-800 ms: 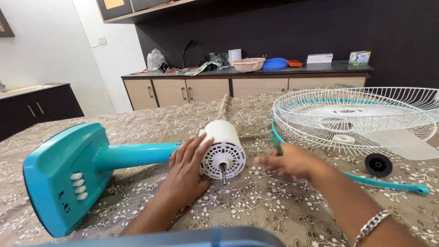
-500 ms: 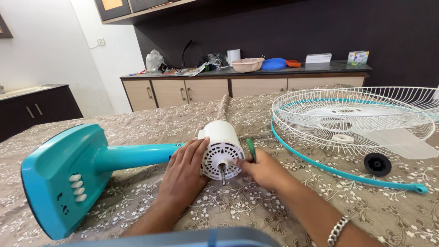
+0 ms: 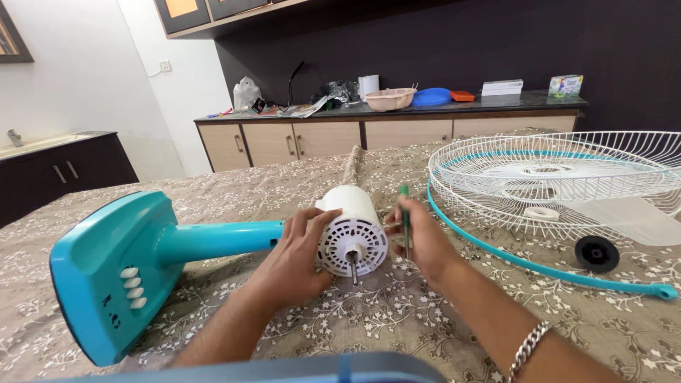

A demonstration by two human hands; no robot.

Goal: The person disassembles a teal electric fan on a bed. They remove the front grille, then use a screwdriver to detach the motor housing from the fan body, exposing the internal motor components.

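A teal fan stand (image 3: 120,266) lies on its side on the patterned cloth, its neck ending in a white motor housing (image 3: 352,234) with a metal shaft pointing toward me. My left hand (image 3: 296,259) grips the left side of the housing. My right hand (image 3: 418,237) is closed around a green-handled screwdriver (image 3: 404,206), held upright just right of the housing's slotted face.
White wire fan guards (image 3: 560,177) with a clear blade inside lie at the right. A teal rim ring (image 3: 553,269) and a black round nut (image 3: 596,253) rest beside them. A counter (image 3: 390,113) with bowls and boxes stands behind. A blue edge (image 3: 284,369) is nearest me.
My right hand came in from the right with the screwdriver, up to the motor housing's right side, and turned the tool upright. My left hand kept its hold on the housing.
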